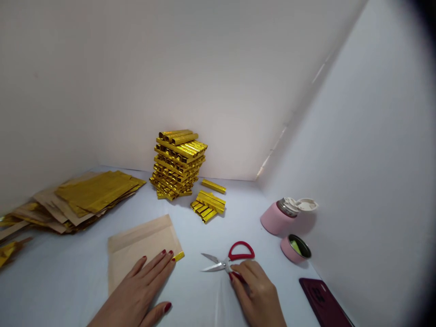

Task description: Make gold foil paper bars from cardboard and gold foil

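Note:
My left hand [143,284] lies flat with fingers stretched out on a tan paper sheet [136,247], its fingertips by the right edge. A short strip of gold foil [179,256] shows at that edge, just beyond the fingers. My right hand [257,288] is closed on one handle of a pair of scissors [215,264] with red handles. The blades are spread and point left toward the sheet, apart from it. The second handle loop lies free above my fingers.
A tall crisscross stack of gold foil tubes [179,165] stands at the back, with a few loose tubes [209,205] beside it. Gold and tan sheets [98,193] are piled at left. On the right are a pink flask [277,219], a pink cup [294,252] and a dark red phone [322,299].

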